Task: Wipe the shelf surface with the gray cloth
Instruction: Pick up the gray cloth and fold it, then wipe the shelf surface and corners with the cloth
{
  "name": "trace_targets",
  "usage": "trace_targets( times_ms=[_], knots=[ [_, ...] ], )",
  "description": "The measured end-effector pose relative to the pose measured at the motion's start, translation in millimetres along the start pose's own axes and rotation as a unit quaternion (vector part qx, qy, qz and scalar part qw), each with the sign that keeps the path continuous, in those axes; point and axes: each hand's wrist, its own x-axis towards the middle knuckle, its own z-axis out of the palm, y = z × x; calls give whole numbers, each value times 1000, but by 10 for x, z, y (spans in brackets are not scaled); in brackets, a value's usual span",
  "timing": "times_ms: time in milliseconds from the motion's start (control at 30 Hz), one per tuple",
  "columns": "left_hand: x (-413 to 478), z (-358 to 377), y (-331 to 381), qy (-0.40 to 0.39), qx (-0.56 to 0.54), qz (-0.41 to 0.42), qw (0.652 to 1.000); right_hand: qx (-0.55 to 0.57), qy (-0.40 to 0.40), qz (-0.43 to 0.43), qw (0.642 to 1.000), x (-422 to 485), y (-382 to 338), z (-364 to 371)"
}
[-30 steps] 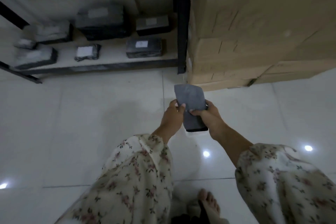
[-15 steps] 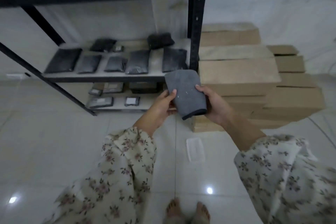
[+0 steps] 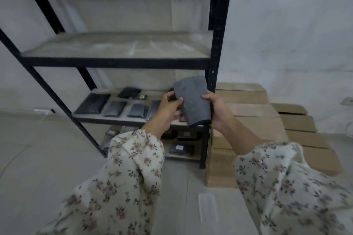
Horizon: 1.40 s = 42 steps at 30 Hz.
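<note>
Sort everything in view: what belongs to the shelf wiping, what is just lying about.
For the job: gray cloth, held by left hand and right hand; upper shelf.
Lying about: dark packets on the lower shelf; cardboard boxes; clear plastic piece on the floor.

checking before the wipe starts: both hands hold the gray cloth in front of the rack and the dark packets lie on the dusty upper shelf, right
Not quite. In the head view the dark packets lie on the shelf below, not on the dusty upper shelf. The rest holds: left hand and right hand both hold the gray cloth in front of the rack.
</note>
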Motion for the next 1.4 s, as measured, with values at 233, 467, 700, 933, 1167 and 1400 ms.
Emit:
trace_targets(
  times_ms=[233,467,700,933,1167,1400],
  knots=[
    [660,-215,652,-93,30,-13,995,-74,49,-141,986,630,-380,674],
    [1432,-401,1407,-149,-83,-59,984,-205,94,-229,947,1318,-647,1483],
    [2197,-545,1630,-84,407,190,889,-346,186,-250,885,1629,-1128,1652],
    [2844,-766,1399,-93,664,365,646,-737,423,-161,502,1948,-1397,1179],
    [2936,-759,1343,-100,665,350,652,-773,429,-39,466,2249,-1412,818],
    [2946,-744,1342,-91,660,355,656,-778,294,-212,514,2271,-1203,1301]
  ],
)
